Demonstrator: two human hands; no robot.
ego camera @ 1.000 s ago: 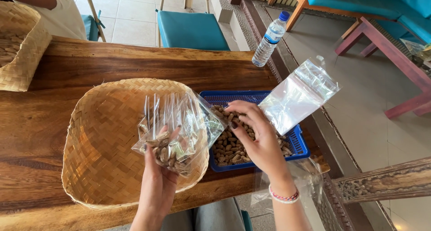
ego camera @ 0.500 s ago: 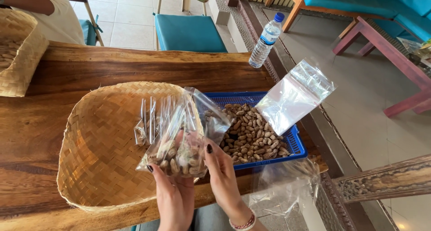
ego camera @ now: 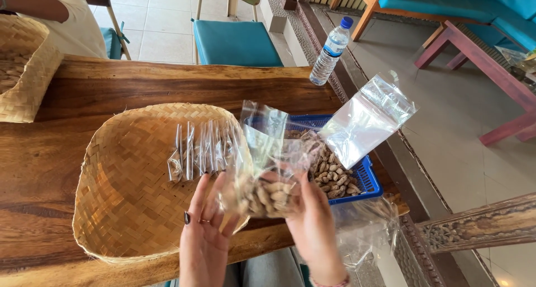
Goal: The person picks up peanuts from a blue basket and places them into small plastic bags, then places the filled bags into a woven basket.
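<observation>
Nuts fill the bottom of a small clear plastic bag (ego camera: 262, 181) held low in the middle of the frame, just above the near edge of the wooden table (ego camera: 167, 89). The left hand (ego camera: 207, 231) cups the bag from the left with fingers spread under it, and the right hand (ego camera: 312, 220) presses against its right side, fingers together along the plastic; whether the thumbs pinch the top I cannot tell. The bag's mouth stands open and crumpled above the nuts.

To do this well, I would keep the filled part low and the mouth upright, so that no nuts tip out, and hold the bag over the blue tray (ego camera: 365, 178) of nuts at centre right or the woven basket (ego camera: 125, 181) at left centre, so that any spill is caught. A light shake should settle the nuts before the opening is flattened.

A row of empty bags (ego camera: 201, 150) lies in the basket, and another empty bag (ego camera: 365, 119) stands up from the tray. A water bottle (ego camera: 330, 52) stands at the table's far edge, with a second basket (ego camera: 25, 80) at upper left.
</observation>
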